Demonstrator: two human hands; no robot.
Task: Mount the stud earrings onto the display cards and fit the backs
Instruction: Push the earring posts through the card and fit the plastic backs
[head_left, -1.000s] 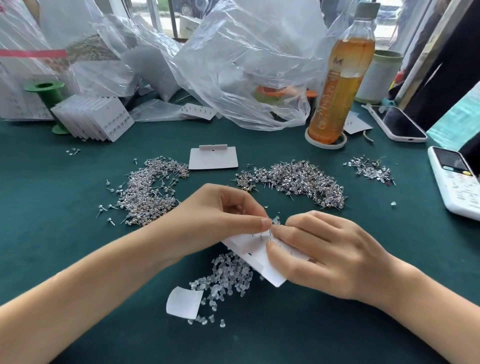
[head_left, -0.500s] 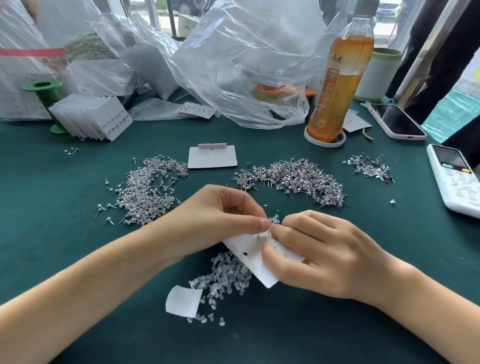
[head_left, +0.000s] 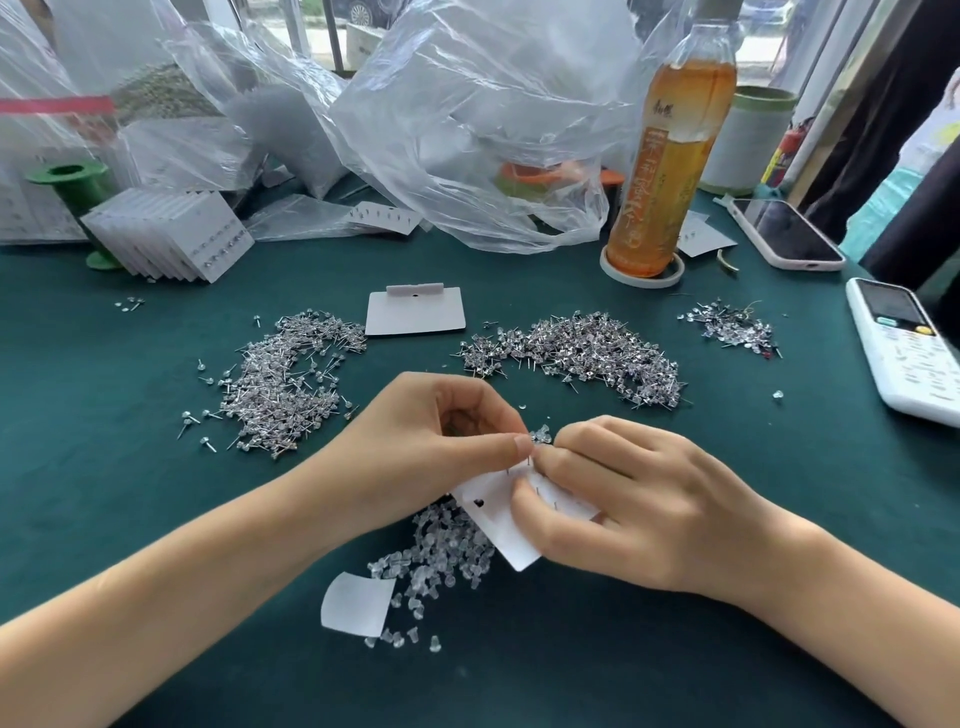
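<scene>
A white display card (head_left: 506, 525) is held tilted above the green table, back side up, with several earring posts sticking out of it. My left hand (head_left: 431, 441) pinches the card's top edge between thumb and fingers. My right hand (head_left: 623, 499) grips the card from the right, its thumb and forefinger pressed together at a post near the left thumb tip; whether a back sits between them is hidden. Clear plastic backs (head_left: 441, 556) lie heaped under the card. Two piles of stud earrings lie beyond the hands, one on the left (head_left: 291, 379) and one on the right (head_left: 582, 353).
A blank card (head_left: 415, 312) lies between the stud piles. A stack of filled cards (head_left: 166, 239) leans at far left. A tea bottle (head_left: 670, 156), a phone (head_left: 784, 234), a remote (head_left: 904, 348) and plastic bags (head_left: 467, 130) ring the back and right. A small paper piece (head_left: 356, 603) lies near the backs.
The hands have stayed together on the card. The right thumb and forefinger have shifted slightly along the card's posts; the card sits a little more tilted.
</scene>
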